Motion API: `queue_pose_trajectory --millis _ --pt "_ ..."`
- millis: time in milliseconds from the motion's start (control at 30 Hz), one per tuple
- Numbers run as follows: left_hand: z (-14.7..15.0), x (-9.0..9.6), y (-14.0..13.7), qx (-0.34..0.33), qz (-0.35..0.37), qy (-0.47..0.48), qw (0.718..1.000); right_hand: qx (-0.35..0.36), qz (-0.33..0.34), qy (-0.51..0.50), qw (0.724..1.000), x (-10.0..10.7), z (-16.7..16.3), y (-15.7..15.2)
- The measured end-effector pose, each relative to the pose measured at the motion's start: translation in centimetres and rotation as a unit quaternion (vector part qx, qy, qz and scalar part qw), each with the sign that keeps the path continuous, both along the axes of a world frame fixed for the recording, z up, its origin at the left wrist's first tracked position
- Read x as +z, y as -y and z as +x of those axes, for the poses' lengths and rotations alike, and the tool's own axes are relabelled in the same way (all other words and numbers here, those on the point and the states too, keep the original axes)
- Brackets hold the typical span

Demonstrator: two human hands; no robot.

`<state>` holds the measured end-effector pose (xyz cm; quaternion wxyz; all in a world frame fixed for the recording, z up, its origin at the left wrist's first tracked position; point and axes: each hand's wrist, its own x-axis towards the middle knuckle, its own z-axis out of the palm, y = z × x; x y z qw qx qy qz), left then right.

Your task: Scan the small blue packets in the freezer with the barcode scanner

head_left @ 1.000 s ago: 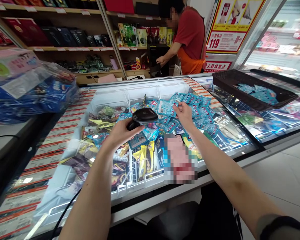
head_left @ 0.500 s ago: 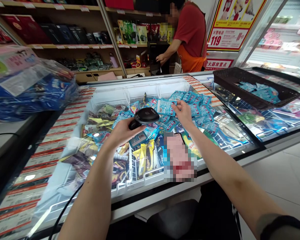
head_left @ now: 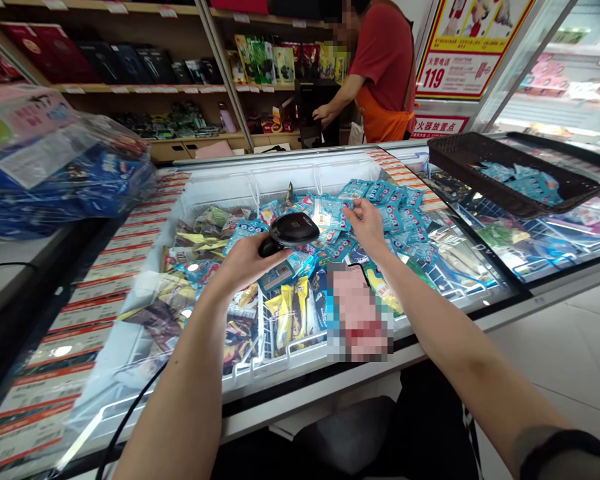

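My left hand is wrapped round the handle of a black barcode scanner, whose head points to the right. Between the thumb and fingers of my right hand is the edge of a small blue packet. A bright patch of light lies on this packet, just right of the scanner. Many similar blue packets are spread over the glass top of the chest freezer around my right hand. A phone, partly blurred out, lies below them near the front edge.
A dark basket with more blue packets stands at the right. Plastic-wrapped packs sit at the left. Ice creams show through the glass. A black cable runs at lower left. Across the freezer stands a person in an orange apron.
A bright light now falls on the packet in my right hand. Both hands have stayed nearly in place. The person across the freezer has shifted a hand slightly.
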<state>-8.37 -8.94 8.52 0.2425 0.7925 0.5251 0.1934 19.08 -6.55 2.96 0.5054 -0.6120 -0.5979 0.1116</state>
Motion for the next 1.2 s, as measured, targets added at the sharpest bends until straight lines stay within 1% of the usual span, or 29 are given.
queue_pose_trajectory --millis 267,467,667,833,967,1067,1200 --pt "0.3 0.1 0.3 -0.007 0.005 0.006 1.000 -0.016 -0.001 -0.001 1.000 -0.1 0.3 -0.1" --pt "0.6 0.4 0.4 -0.017 -0.011 0.020 1.000 -0.020 -0.007 0.015 1.000 -0.1 0.1 -0.2" --pt "0.4 0.1 0.0 0.000 0.002 0.009 1.000 -0.019 -0.013 0.003 1.000 -0.2 0.3 -0.2" --pt "0.4 0.1 0.2 0.003 -0.003 0.015 1.000 -0.022 0.000 0.007 1.000 -0.2 0.2 -0.2" --pt "0.3 -0.1 0.1 0.019 0.005 0.022 1.000 -0.029 -0.014 0.007 0.999 -0.1 0.4 -0.2" --pt "-0.1 -0.5 -0.3 0.043 0.024 0.031 0.998 -0.058 -0.012 0.011 0.998 0.0 1.2 -0.2" --pt "-0.9 -1.0 -1.0 0.080 0.064 0.017 0.995 -0.134 -0.010 0.048 0.990 0.1 2.6 0.0"
